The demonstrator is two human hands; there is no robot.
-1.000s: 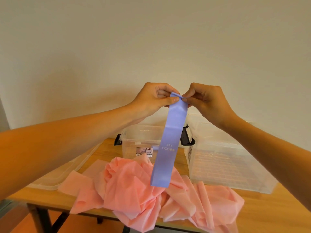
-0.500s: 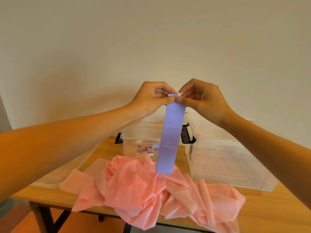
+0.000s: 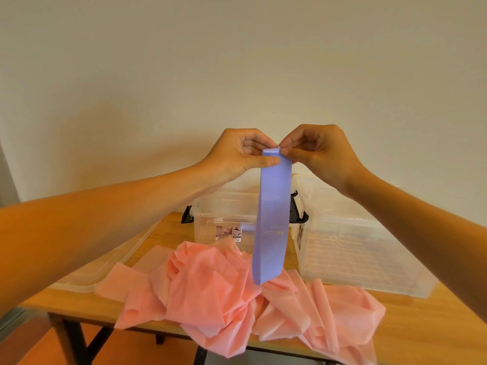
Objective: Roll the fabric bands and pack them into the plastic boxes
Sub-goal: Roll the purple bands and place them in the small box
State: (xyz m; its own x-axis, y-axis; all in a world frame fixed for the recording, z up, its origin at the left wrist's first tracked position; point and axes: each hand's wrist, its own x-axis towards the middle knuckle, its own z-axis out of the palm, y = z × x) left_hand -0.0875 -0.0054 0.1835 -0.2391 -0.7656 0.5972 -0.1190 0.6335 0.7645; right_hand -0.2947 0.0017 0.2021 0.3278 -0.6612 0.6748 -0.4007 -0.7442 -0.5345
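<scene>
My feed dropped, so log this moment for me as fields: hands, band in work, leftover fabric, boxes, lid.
left hand: pinches the purple band at its top end
right hand: pinches the same end
purple band: hangs straight down, small first turn rolled at the top
pink fabric: loose crumpled heap at the front of the wooden table
small clear box: open, black latches, behind the heap
large clear box: open, right of the small one
lid: flat at the table's left edge

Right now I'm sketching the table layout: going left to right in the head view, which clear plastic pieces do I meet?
Lid → small box → large box; the purple band and pink cloth overlap them, so I skip those.
</scene>
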